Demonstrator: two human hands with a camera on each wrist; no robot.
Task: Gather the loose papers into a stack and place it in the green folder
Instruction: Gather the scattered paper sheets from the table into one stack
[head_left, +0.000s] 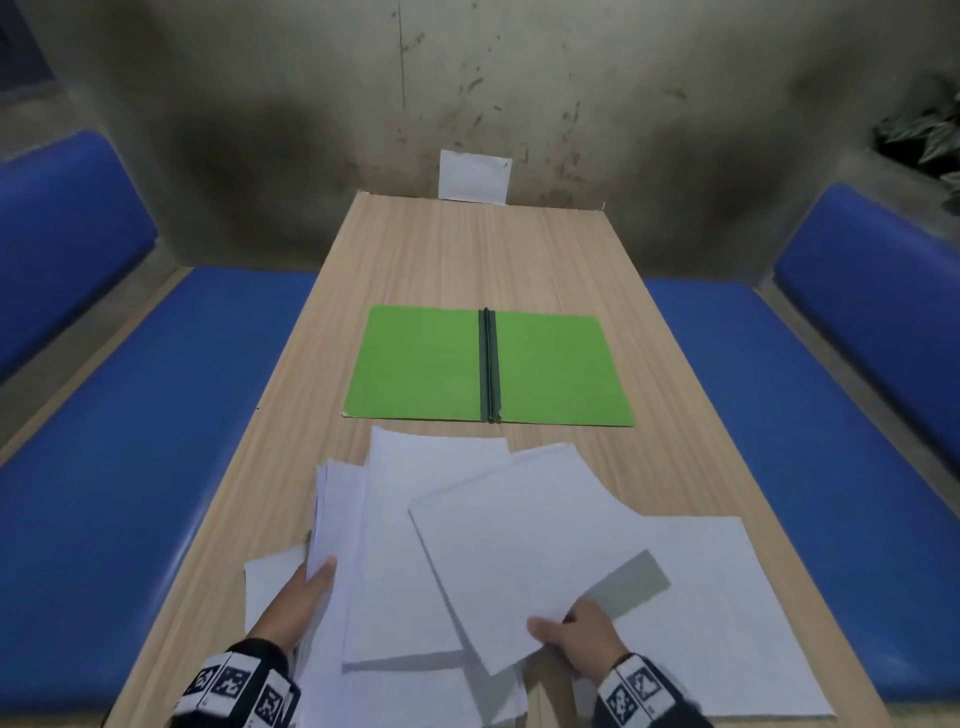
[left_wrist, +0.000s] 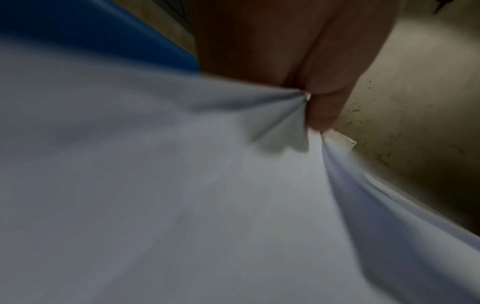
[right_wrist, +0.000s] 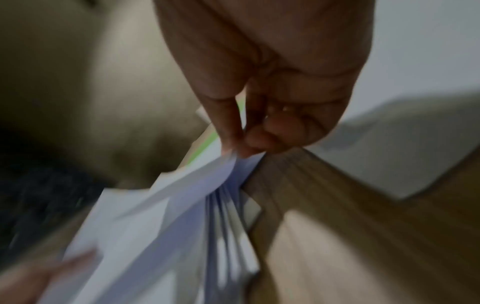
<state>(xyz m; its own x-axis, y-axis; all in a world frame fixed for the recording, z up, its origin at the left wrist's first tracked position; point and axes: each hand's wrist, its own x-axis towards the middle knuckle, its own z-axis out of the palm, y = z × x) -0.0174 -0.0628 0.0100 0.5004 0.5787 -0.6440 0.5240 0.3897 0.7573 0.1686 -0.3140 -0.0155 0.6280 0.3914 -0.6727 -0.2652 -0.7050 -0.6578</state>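
Several loose white papers (head_left: 395, 561) lie fanned over the near half of the wooden table (head_left: 467, 249). My left hand (head_left: 304, 597) holds a raised bundle of sheets at the left, thumb on top; the left wrist view shows its fingers (left_wrist: 319, 107) pinching the papers (left_wrist: 182, 185). My right hand (head_left: 576, 639) pinches the near corner of a lifted sheet (head_left: 519, 551); in the right wrist view its fingers (right_wrist: 233, 127) clamp several sheets (right_wrist: 182, 205). The green folder (head_left: 421, 364) lies open and flat beyond the papers, dark spine (head_left: 490, 364) in the middle.
One sheet (head_left: 701, 613) lies flat at the right, reaching the table's right edge. Blue cushioned benches (head_left: 130, 441) flank both sides. A white sheet (head_left: 474, 175) leans on the stained wall at the far end. Plant leaves (head_left: 930, 135) show at the upper right.
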